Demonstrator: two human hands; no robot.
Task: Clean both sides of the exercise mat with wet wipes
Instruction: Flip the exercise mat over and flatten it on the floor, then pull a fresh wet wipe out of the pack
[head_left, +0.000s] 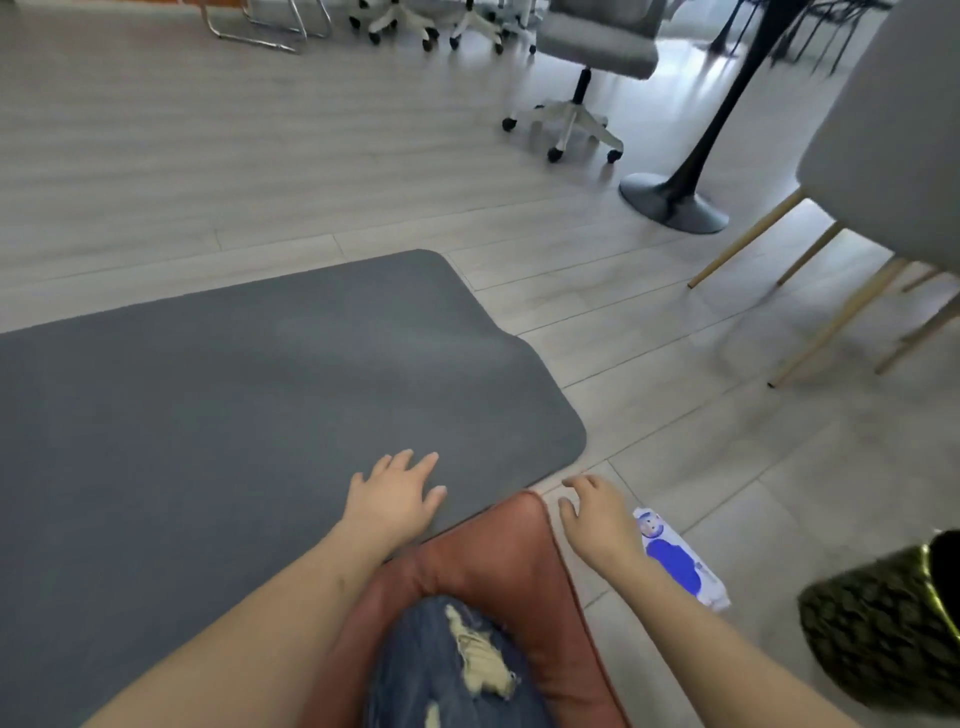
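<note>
1. On the pale floor (649, 364): grey exercise mat (234, 405) lying flat, near right corner rounded, far edge slightly rippled; left hand (397, 493) resting on it, fingers spread, holding nothing.
2. Beside the red cushion (498, 551): right hand (597, 512) hovering, fingers loosely curled, empty; wet wipes pack (680, 561) just beyond it (partly hidden by the wrist).
3. Risk, judged: kneeling on the mat's near edge while flipping, causing creasing; chair legs (810, 312) and table base (675, 200) limiting room rightward; open floor beyond the far edge.
</note>
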